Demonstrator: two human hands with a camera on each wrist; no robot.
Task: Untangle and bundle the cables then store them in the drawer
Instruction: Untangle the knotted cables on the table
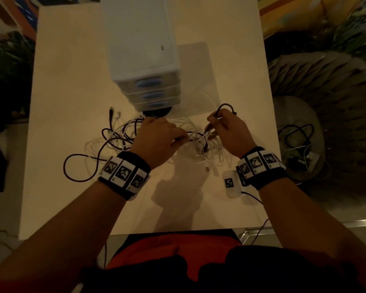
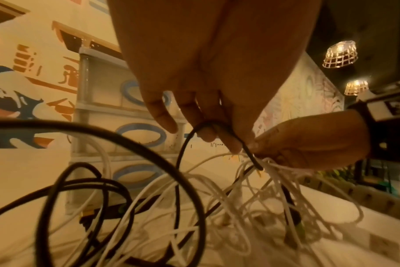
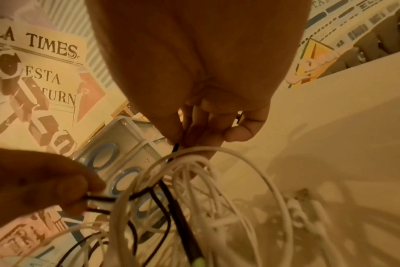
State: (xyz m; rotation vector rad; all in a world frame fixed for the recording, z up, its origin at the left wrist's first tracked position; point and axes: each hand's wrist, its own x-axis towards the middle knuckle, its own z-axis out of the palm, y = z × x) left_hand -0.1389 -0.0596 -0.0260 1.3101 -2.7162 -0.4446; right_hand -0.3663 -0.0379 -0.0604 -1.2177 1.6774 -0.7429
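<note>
A tangle of white cables [image 1: 201, 157] and black cables [image 1: 80, 163] lies on the white table [image 1: 72, 81] in front of a small white drawer unit [image 1: 144, 49] with blue handles, all its drawers closed. My left hand [image 1: 182, 138] hovers over the tangle and pinches a loop of black cable [image 2: 183, 150] between its fingertips [image 2: 231, 142]. My right hand [image 1: 211, 127] faces it close by and pinches another stretch of black cable [image 3: 176, 198], whose end loops above its knuckles. White cables [image 3: 217, 162] hang in loops between and under both hands.
A small white tag box [image 1: 230, 185] with a wire lies on the table by my right wrist. Off the table's right edge, a second heap of cables [image 1: 300, 144] rests on a grey round seat. Loose cable loops spread left toward the table's edge.
</note>
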